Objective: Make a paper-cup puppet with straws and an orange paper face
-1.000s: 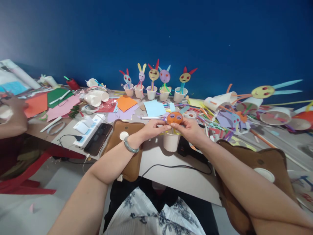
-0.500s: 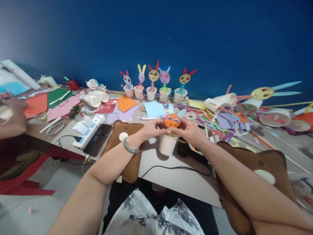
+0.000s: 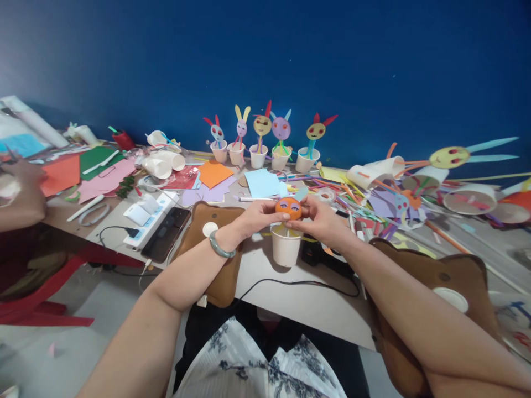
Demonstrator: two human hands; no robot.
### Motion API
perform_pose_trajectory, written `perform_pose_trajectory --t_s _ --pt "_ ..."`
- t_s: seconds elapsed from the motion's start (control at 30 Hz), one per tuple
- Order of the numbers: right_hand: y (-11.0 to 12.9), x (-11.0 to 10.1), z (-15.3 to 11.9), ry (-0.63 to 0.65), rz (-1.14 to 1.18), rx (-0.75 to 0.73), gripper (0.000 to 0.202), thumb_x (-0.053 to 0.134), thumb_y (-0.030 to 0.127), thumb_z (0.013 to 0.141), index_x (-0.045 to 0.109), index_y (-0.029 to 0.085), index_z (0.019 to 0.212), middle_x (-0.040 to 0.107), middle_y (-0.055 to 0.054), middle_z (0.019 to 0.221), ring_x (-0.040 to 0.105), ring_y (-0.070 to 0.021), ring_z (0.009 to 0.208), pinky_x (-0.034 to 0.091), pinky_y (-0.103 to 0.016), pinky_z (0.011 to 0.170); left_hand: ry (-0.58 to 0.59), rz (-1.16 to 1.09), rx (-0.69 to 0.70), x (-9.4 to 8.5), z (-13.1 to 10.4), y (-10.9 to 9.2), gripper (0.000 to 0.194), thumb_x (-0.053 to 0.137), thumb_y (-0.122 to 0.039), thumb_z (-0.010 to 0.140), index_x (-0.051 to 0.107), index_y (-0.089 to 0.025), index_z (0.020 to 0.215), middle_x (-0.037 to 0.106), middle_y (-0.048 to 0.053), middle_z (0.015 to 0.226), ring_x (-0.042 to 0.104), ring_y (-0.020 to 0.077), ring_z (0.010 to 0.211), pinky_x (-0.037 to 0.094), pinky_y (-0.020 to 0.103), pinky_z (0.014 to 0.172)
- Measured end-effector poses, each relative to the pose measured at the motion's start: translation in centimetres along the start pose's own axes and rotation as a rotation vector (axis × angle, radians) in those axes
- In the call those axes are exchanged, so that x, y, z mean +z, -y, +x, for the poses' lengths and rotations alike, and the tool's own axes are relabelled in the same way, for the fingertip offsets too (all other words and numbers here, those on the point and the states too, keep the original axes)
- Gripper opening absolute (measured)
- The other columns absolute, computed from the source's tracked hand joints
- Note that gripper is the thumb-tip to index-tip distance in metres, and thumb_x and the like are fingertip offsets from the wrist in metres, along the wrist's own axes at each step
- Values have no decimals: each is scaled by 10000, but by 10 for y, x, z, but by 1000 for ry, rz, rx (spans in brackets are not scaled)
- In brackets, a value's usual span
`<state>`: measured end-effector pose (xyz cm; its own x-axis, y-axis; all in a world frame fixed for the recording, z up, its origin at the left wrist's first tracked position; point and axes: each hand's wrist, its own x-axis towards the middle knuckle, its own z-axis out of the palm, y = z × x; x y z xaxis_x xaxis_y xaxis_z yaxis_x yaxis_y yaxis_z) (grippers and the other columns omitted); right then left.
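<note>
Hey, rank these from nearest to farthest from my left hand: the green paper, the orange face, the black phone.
From your left hand:
1. Orange face, at its fingertips
2. Black phone, to its left
3. Green paper, far left, toward the wall

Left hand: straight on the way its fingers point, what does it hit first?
The orange face, right at its fingertips; past that, probably the right hand. Depth is hard to judge from this one view.
</note>
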<state>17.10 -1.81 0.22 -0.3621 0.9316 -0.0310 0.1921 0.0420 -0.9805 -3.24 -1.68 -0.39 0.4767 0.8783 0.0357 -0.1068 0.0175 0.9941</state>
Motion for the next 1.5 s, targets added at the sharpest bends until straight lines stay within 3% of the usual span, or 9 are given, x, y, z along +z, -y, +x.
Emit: perform_pose_trajectory --t_s 0.17,0.33,0.6,0.9,1.07,1.33,1.5 --pt "3 -1 0 6 -70 -42 562 931 458 579 610 221 974 674 15 746 643 -178 709 505 -321 686 -61 -41 21 1 0 2 473 888 -494 678 784 -104 925 755 65 864 619 137 781 481 304 817" --pt "3 0 -1 -29 -41 11 536 914 432 612 612 220 1000 690 17 740 646 -173 700 498 -324 711 -84 -38 16 1 0 2 452 885 -482 688 784 -104 914 735 47 823 591 114 736 466 278 767" --pt "2 6 -4 -32 -14 -26 515 905 407 626 594 230 996 671 30 713 617 -155 666 471 -291 646 -92 -10 10 3 -2 2 474 898 -471 674 783 -95 939 753 67 866 625 137 769 487 294 792" --pt "8 1 -1 -109 -131 -141 436 872 533 657 661 215 866 703 -33 857 613 -183 775 491 -339 742 -124 23 73 4 -1 4 457 872 -513 691 749 -102 849 697 33 785 558 109 720 454 265 729" --pt "8 1 -1 -161 -192 -167 437 823 622 697 682 219 789 708 -36 815 605 -200 785 491 -363 780 -128 131 104 4 -2 1 445 847 -541 714 756 -114 798 690 28 761 561 119 724 462 270 742" --pt "12 2 -7 -186 -198 -177 397 756 619 790 683 241 696 684 -30 739 611 -211 747 504 -369 755 -107 202 79 7 -4 -1 430 846 -531 717 753 -115 770 692 41 772 603 156 776 483 298 797" --pt "15 -2 -7 -197 -212 -190 405 782 628 764 689 236 723 687 -36 740 621 -217 743 509 -373 727 -101 198 87 6 -4 0 378 845 -478 721 767 -113 781 702 54 796 602 164 806 485 295 791"
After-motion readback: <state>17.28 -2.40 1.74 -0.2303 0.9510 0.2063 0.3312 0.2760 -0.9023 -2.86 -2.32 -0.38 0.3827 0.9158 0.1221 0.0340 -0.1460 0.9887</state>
